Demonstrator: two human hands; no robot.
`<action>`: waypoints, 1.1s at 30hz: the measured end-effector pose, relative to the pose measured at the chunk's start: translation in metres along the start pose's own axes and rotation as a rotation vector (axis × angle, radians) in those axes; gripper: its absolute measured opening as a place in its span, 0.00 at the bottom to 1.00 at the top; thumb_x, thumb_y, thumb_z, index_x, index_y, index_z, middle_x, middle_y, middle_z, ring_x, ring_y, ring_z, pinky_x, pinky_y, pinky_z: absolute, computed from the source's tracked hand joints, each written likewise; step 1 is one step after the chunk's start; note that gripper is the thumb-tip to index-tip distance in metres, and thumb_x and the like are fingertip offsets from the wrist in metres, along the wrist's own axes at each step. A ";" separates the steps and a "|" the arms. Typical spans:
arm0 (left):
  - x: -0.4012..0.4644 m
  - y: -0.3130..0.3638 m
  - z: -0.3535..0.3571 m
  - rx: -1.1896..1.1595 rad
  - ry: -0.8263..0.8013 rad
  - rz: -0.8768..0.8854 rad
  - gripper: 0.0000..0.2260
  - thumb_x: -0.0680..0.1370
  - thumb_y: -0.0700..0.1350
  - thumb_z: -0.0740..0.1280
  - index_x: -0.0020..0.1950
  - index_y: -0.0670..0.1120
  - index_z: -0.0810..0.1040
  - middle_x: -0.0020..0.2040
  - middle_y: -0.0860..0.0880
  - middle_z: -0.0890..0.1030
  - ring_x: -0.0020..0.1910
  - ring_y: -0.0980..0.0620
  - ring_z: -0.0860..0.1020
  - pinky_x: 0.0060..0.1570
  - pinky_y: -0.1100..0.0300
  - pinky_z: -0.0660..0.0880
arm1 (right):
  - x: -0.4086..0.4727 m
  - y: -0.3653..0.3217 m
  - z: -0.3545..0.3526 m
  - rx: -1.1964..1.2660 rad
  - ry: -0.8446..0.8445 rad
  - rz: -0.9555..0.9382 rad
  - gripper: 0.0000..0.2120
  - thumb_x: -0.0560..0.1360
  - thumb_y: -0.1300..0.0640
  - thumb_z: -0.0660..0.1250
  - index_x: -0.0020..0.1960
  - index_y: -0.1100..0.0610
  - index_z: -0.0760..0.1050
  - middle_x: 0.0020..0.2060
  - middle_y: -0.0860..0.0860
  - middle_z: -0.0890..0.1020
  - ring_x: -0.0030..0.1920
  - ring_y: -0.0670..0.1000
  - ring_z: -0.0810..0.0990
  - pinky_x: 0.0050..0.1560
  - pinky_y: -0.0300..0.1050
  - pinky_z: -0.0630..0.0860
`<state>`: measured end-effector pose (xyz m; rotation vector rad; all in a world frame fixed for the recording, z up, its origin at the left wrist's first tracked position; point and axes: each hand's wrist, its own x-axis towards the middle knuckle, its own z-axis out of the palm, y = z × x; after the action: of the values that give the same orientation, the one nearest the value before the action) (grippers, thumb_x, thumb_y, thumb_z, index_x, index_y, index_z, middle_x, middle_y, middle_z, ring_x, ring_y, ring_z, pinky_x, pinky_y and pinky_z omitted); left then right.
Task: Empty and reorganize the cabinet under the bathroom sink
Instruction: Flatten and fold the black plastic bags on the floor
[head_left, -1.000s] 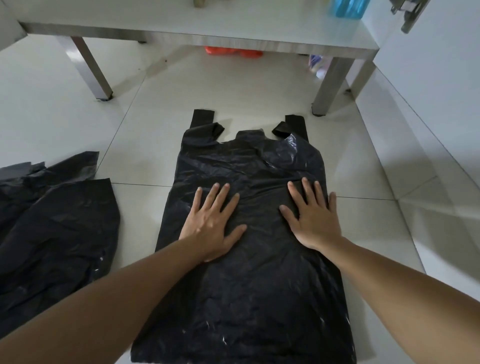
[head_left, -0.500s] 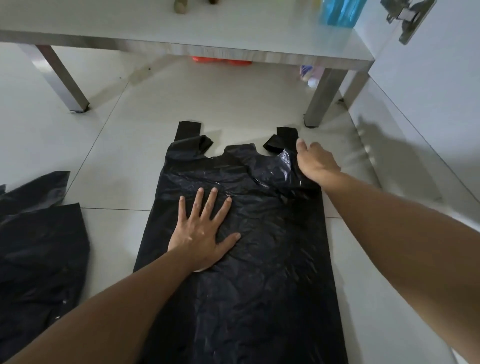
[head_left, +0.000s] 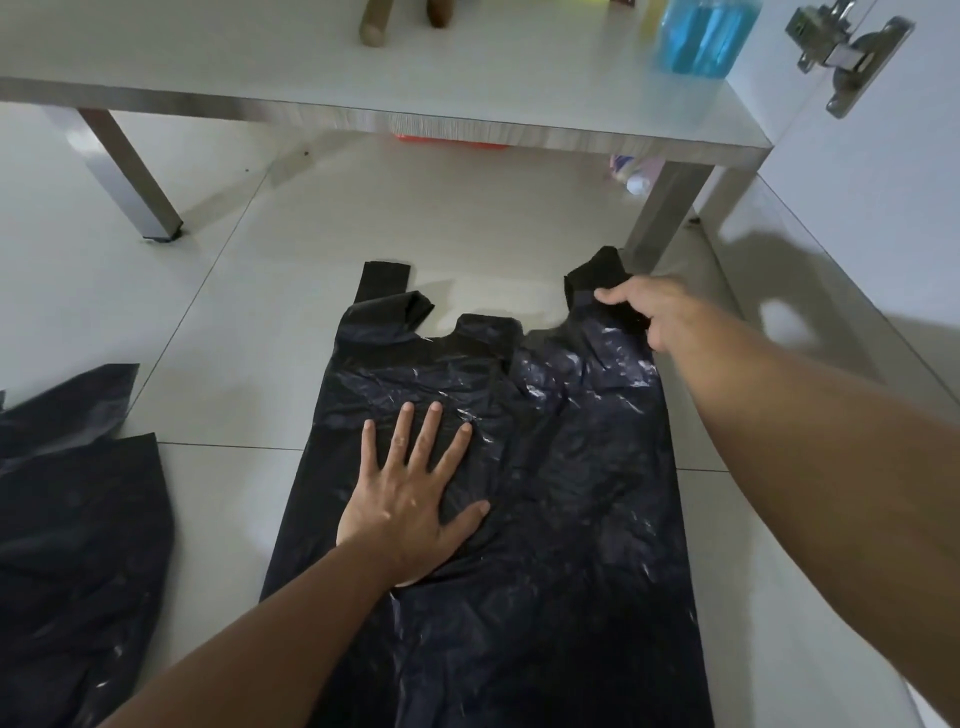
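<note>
Floor-level view of a black plastic bag (head_left: 545, 519) (vest type, with two strap handles) spread flat on the tiled floor (head_left: 270, 291), its handles pointing away from the person toward a low counter (head_left: 467, 73). Left hand (head_left: 410, 499): palm down, fingers straight and spread, pressing on the left-centre of the bag. Right hand (head_left: 649, 306): reaching to the bag's far right corner, fingers curled round the right handle (head_left: 597, 275), which is lifted slightly off the tile; the thumb is hidden, so the exact pinch cannot be told. Left handle (head_left: 384, 280) lies flat and untouched, partly folded over at its base. The bag's surface is creased, with glossy highlights near the right shoulder.

A second black bag (head_left: 72, 519) lies crumpled on the floor, well apart to the left, partly cut off by the edge of the view. On the counter stands a bottle of blue liquid (head_left: 701, 36) near the right end, with two brownish objects (too cropped to identify) further left. Under the counter, at the far side, an orange item (head_left: 447, 141) and a small pinkish bottle (head_left: 636, 174) show beside the right leg. At upper right, a metal hinge (head_left: 841, 52) sits on a white cabinet door (head_left: 883, 208).
</note>
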<state>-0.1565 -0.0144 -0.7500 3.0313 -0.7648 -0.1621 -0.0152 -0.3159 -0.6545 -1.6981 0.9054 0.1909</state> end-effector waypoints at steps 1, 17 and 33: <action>0.000 0.000 -0.001 0.003 0.000 -0.001 0.37 0.74 0.72 0.34 0.78 0.56 0.36 0.78 0.47 0.35 0.77 0.42 0.34 0.72 0.35 0.38 | 0.003 -0.001 -0.002 0.046 0.030 -0.030 0.15 0.69 0.60 0.78 0.53 0.60 0.77 0.48 0.54 0.82 0.47 0.54 0.81 0.48 0.52 0.80; 0.001 0.001 0.002 -0.019 0.014 -0.007 0.37 0.75 0.73 0.38 0.79 0.55 0.42 0.79 0.47 0.40 0.78 0.42 0.39 0.73 0.35 0.41 | 0.005 0.048 0.002 -0.429 0.440 -0.370 0.20 0.79 0.50 0.65 0.67 0.59 0.72 0.63 0.56 0.77 0.63 0.58 0.76 0.61 0.47 0.71; 0.001 -0.001 -0.001 -0.028 -0.012 0.001 0.36 0.75 0.72 0.40 0.79 0.56 0.38 0.79 0.47 0.36 0.77 0.43 0.34 0.72 0.35 0.39 | -0.027 0.073 0.050 -0.896 0.219 -0.732 0.25 0.84 0.51 0.52 0.79 0.55 0.55 0.79 0.52 0.55 0.79 0.56 0.52 0.77 0.61 0.50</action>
<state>-0.1552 -0.0137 -0.7488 3.0063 -0.7591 -0.1894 -0.0652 -0.2636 -0.7122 -2.8143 0.2727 -0.1154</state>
